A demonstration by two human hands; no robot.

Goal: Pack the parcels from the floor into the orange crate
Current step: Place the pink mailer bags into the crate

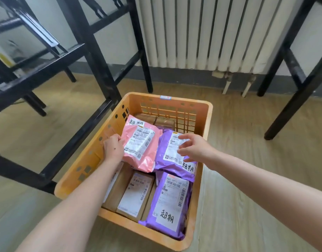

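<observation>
The orange crate (204, 124) stands on the wooden floor in the middle of the view. Inside it lie a pink parcel (147, 160), a purple parcel (167, 160) beside it, another purple parcel (171, 202) nearer me, and brown cardboard boxes (132, 195) at the near left and far end. My left hand (113, 147) grips the left edge of the pink parcel, inside the crate's left wall. My right hand (193, 147) hovers with spread fingers over the label of the upper purple parcel and holds nothing.
Black metal frame legs (102, 57) stand close to the crate's left and far corner. A white radiator (202, 31) lines the wall behind. Another black leg (293, 99) stands at the right. Bare wooden floor (256, 160) lies right of the crate.
</observation>
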